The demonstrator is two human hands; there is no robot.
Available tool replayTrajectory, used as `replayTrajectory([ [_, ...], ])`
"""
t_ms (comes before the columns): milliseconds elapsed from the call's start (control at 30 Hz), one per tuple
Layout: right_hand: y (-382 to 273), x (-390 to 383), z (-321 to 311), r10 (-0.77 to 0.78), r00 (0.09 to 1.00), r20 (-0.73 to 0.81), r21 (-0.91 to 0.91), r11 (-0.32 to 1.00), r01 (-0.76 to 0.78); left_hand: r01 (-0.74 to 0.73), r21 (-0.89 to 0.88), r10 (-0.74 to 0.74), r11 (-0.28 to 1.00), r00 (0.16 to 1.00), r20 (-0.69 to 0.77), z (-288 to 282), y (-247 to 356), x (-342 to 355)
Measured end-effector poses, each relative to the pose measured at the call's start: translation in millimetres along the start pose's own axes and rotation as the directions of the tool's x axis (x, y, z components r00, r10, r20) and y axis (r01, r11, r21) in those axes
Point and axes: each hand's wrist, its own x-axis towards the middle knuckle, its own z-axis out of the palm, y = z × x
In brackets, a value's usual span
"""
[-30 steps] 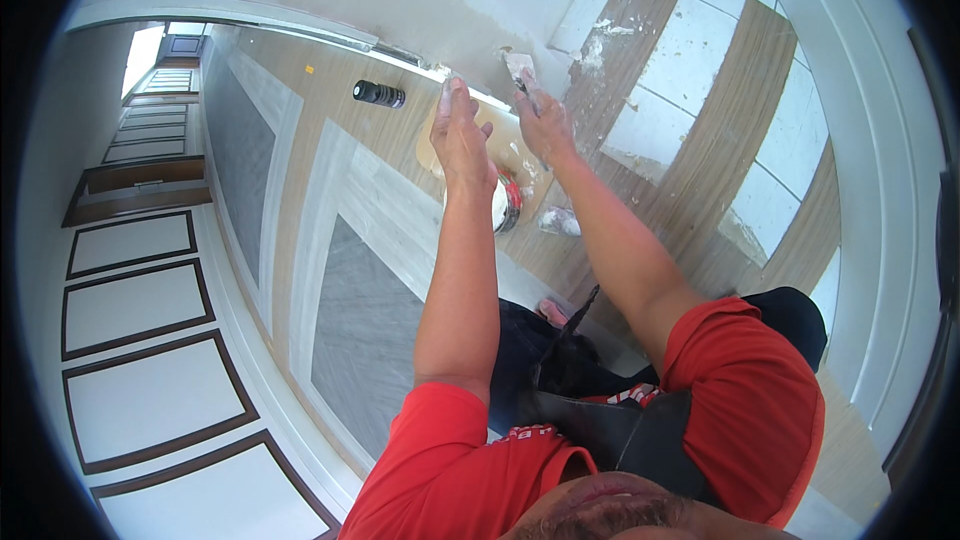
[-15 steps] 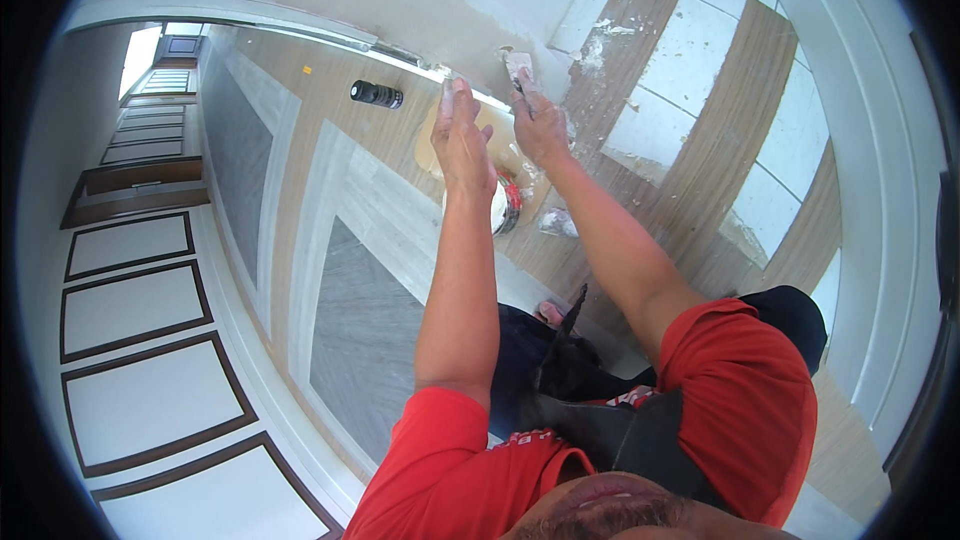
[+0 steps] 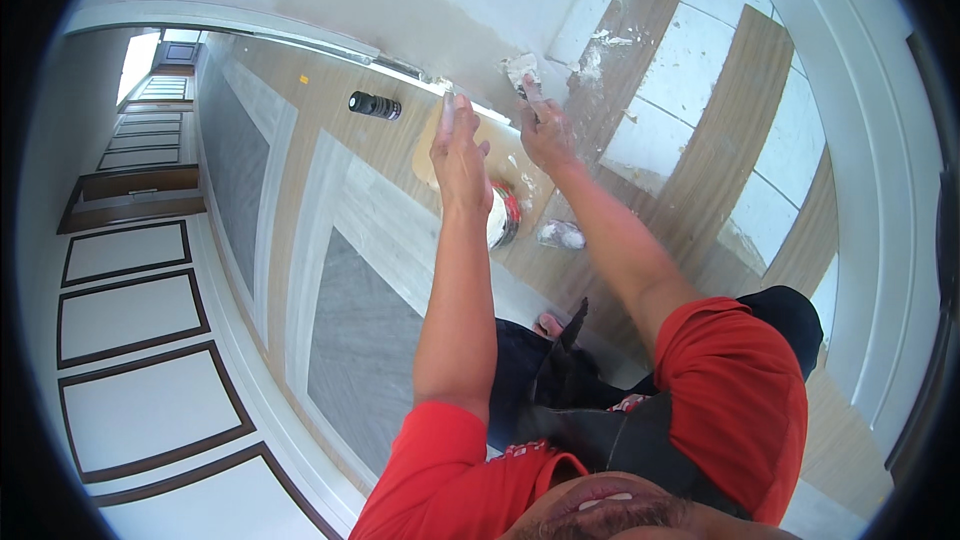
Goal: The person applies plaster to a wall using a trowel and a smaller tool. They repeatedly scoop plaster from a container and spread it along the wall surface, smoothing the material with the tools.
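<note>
My right hand [image 3: 548, 135] is closed round a putty knife [image 3: 522, 72], its broad blade smeared with white filler. That blade lies at the foot of the white wall, by a greyish-beige patch [image 3: 400, 20]. To its left, my left hand [image 3: 463, 165] is raised with its fingers mostly straight and its thumb apart. A pale, narrow piece [image 3: 448, 102] stands along those fingers, near the wall's end; I cannot make out what it is. Below the hands, partly hidden by my left wrist, is a tub [image 3: 507, 215] with white contents and a red and black side.
A black bottle [image 3: 375, 105] lies on the wood-look floor at left. Beneath my left hand is a tan board [image 3: 425, 155]. A white-smeared bundle [image 3: 561, 234] lies beside the tub. White tiles [image 3: 680, 60] and loose planks [image 3: 735, 120] cover the right side, before a white door frame [image 3: 850, 140].
My right hand and the putty knife have shifted slightly down, and the blade shows more white filler on its face. My left hand has dropped a little.
</note>
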Motion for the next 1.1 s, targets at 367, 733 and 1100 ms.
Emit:
replayTrajectory([
  [367,35.5,16.0,-12.4,-0.243,0.97,-0.03,-0.038,0.97,0.242,0.018,-0.036,-0.019,0.999,1.0,-0.023,3.8,4.0,-1.1],
  [733,39.1,28.3,-26.4,-0.113,0.985,0.129,-0.109,0.986,0.127,-0.001,-0.035,0.0,0.999,1.0,-0.022,6.0,-1.2,-0.9],
  [1100,70.1,21.7,-25.9,0.048,0.998,0.03,0.056,0.997,-0.05,0.009,-0.027,-0.008,1.0,1.0,0.01,-1.9,-0.4,1.2],
])
